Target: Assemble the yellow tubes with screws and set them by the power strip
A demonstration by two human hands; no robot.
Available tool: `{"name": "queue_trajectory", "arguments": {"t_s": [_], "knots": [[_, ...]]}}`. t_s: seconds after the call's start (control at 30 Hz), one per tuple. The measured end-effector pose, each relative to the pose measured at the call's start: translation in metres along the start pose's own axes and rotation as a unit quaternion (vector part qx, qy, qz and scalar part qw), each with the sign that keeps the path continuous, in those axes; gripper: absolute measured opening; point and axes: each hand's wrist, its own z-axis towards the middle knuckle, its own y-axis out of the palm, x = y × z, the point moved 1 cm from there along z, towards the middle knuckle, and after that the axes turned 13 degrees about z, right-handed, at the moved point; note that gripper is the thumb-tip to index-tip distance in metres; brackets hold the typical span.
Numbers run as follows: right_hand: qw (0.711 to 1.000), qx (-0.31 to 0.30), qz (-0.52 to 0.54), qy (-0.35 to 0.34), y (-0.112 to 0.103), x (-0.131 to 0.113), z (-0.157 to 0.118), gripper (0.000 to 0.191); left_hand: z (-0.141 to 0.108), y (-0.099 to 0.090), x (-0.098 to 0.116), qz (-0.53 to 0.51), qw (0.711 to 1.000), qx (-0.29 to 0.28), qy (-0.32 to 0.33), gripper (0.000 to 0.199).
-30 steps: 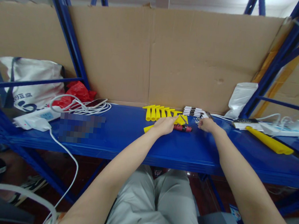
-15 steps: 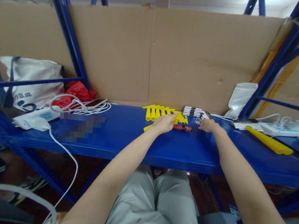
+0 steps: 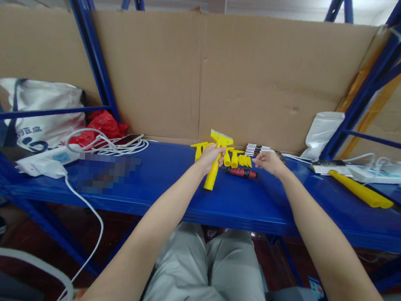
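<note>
My left hand (image 3: pixel 211 158) is closed round the handle of a yellow scraper (image 3: pixel 211 177). The scraper stands tilted above the shelf, its wide head with a pale edge pointing up and away. Behind it, more yellow scrapers (image 3: pixel 234 158) lie in a row, partly hidden by my hand. A red and black screwdriver (image 3: pixel 242 173) lies to the right of my left hand. My right hand (image 3: pixel 269 163) hovers beside several small yellow pieces (image 3: pixel 245 161), fingertips pinched together; whatever they hold is too small to make out. White blocks with dark bands (image 3: pixel 255 149) sit just behind it.
The blue shelf (image 3: pixel 168 185) is backed by a cardboard sheet (image 3: pixel 151 70). At left are a power strip (image 3: pixel 56 154), a red plastic bag (image 3: pixel 105 127) and a white cloth bag (image 3: pixel 48 110). At right lie a yellow rolled object (image 3: pixel 361 189) and another power strip (image 3: pixel 378 175).
My left hand has raised the scraper from lying low to a tilted upright position. My right hand has moved slightly left, away from the small parts at the back.
</note>
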Motion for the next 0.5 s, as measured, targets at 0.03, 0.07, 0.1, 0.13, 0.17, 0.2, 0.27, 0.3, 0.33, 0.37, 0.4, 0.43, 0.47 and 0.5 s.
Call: {"name": "queue_trajectory", "arguments": {"t_s": [0.03,0.07,0.1,0.13,0.17,0.2,0.27,0.3,0.33,0.37,0.4,0.43,0.47,0.5], "knots": [[1.0,0.005,0.024,-0.019,0.003,-0.003,0.0,0.021,-0.001,0.002,-0.001,-0.009,1.0,-0.021,-0.021,0.018],[0.998,0.015,0.043,-0.039,0.006,-0.006,0.0,0.02,-0.002,0.004,-0.003,-0.013,0.998,-0.041,-0.043,0.018],[0.996,0.027,0.056,-0.06,0.009,-0.009,0.0,0.019,-0.003,0.007,-0.004,-0.012,0.996,-0.059,-0.065,0.018],[0.994,0.04,0.062,-0.08,0.012,-0.011,0.0,0.018,-0.004,0.009,-0.005,-0.01,0.993,-0.078,-0.084,0.018],[0.992,0.053,0.063,-0.101,0.015,-0.014,0.0,0.018,-0.005,0.011,-0.007,-0.006,0.99,-0.097,-0.101,0.018],[0.989,0.061,0.058,-0.12,0.018,-0.016,0.0,0.018,-0.006,0.013,-0.008,-0.003,0.986,-0.118,-0.116,0.018],[0.985,0.067,0.045,-0.15,0.024,-0.018,0.0,0.019,-0.007,0.017,-0.009,0.003,0.979,-0.156,-0.131,0.016],[0.984,0.067,0.038,-0.162,0.026,-0.018,-0.001,0.019,-0.008,0.018,-0.009,0.004,0.976,-0.169,-0.135,0.015],[0.982,0.067,0.034,-0.172,0.029,-0.018,-0.001,0.02,-0.008,0.019,-0.009,0.003,0.975,-0.177,-0.136,0.016],[0.981,0.068,0.031,-0.181,0.03,-0.018,-0.001,0.02,-0.009,0.02,-0.009,0.0,0.974,-0.181,-0.137,0.016],[0.98,0.07,0.027,-0.187,0.032,-0.018,-0.002,0.02,-0.009,0.02,-0.009,-0.006,0.973,-0.184,-0.137,0.015],[0.979,0.073,0.024,-0.19,0.033,-0.017,-0.003,0.02,-0.01,0.021,-0.008,-0.012,0.973,-0.186,-0.139,0.015],[0.978,0.075,0.02,-0.191,0.033,-0.017,-0.003,0.019,-0.01,0.021,-0.008,-0.018,0.972,-0.19,-0.141,0.015],[0.979,0.077,0.017,-0.189,0.034,-0.017,-0.003,0.019,-0.01,0.021,-0.008,-0.021,0.97,-0.193,-0.144,0.015]]}}
